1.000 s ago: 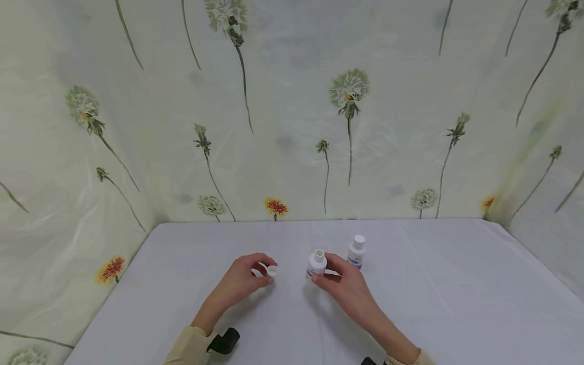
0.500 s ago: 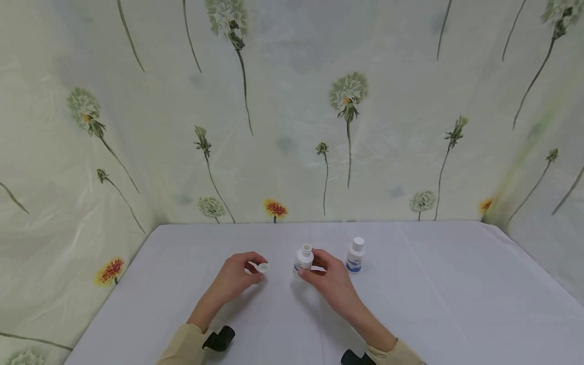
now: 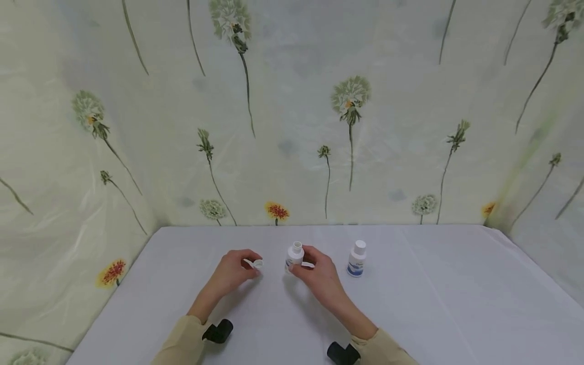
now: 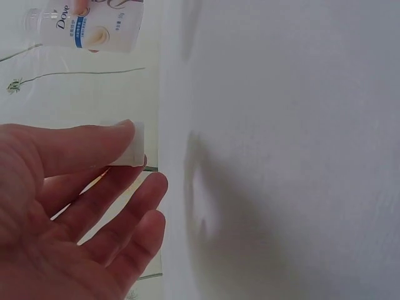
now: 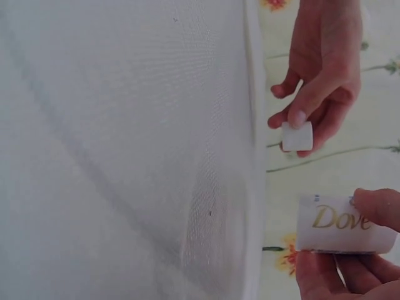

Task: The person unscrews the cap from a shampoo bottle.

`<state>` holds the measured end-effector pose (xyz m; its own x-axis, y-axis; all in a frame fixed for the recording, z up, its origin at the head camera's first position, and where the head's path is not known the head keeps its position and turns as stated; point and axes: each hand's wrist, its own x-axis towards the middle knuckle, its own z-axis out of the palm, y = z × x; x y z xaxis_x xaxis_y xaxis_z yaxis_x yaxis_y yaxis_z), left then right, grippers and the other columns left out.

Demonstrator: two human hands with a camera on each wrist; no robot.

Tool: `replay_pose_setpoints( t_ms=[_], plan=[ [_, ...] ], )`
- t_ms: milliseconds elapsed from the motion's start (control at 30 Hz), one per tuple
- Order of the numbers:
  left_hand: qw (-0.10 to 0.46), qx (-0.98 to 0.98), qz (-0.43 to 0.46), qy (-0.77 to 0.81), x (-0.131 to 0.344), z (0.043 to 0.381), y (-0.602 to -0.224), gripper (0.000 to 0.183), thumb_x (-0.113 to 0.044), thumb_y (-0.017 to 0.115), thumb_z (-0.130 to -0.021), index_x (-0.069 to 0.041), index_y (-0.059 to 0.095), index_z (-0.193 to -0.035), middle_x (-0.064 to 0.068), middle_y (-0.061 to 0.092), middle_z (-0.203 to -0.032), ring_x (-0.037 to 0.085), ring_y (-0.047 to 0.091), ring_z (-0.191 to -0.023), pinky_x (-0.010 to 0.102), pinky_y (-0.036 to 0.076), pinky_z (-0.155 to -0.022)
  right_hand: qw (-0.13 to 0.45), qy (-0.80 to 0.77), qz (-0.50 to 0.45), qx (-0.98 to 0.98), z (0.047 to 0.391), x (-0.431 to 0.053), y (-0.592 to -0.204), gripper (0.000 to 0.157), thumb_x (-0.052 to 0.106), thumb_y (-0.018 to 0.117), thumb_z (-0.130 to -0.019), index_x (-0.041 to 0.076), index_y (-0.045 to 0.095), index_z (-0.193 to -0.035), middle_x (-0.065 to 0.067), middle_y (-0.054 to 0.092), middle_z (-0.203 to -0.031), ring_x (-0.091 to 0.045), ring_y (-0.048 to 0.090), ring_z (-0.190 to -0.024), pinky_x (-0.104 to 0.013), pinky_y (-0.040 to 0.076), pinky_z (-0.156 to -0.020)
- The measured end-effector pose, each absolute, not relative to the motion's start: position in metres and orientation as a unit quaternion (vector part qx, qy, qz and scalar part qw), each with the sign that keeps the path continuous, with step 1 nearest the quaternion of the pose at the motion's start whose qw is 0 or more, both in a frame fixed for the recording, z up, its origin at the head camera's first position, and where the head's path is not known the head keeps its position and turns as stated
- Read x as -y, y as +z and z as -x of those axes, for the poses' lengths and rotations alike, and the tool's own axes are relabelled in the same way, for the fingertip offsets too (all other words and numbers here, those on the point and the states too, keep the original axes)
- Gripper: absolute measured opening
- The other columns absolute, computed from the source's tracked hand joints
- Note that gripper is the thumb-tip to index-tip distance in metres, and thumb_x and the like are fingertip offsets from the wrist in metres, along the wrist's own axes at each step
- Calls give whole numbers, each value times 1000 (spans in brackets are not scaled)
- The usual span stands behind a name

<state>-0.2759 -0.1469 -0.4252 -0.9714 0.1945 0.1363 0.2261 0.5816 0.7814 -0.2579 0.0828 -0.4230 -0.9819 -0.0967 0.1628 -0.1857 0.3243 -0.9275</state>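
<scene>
Right hand (image 3: 321, 278) and its uncapped white bottle (image 3: 294, 254) are sitting farther left than a second ago; left hand (image 3: 231, 271) is also shifting a little left, carrying a small white cap (image 3: 258, 263). Gap between bottle and cap is narrowing, the two still standing apart. Second bottle (image 3: 357, 259), cap on, is now showing whole on the white table (image 3: 438, 289), to the right of the right hand.

Left hand: thumb and forefinger are pinching the cap; remaining fingers are curling loosely, holding nothing. Right hand: thumb and fingers are closing round the bottle's body from its right side, leaving the neck bare. Bottle is standing nearly upright, apparently hanging just above the cloth; contents are not showing.

Handling, as judged: bottle wants to be staying level while its mouth is lying open, grip firm but not squeezing, since the wall may be yielding. Cap's hollow seems to be facing up; fingertips should be keeping to its outer wall, clear of the inside. Slow, small movements are suiting both.
</scene>
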Motion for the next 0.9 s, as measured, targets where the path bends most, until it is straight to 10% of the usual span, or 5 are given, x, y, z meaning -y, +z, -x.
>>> replay_pose_setpoints(
  t_ms=[900],
  plan=[
    [7, 898, 77, -434, 163, 293, -426, 22, -3, 76, -81, -6, 71, -103, 1, 64, -87, 16, 59, -73, 33, 48, -57, 15, 549, -99, 830, 286, -66, -430, 42, 9, 74, -87, 4, 61, -126, -10, 64, -117, -28, 60, -108, -39, 55, -83]
  ],
)
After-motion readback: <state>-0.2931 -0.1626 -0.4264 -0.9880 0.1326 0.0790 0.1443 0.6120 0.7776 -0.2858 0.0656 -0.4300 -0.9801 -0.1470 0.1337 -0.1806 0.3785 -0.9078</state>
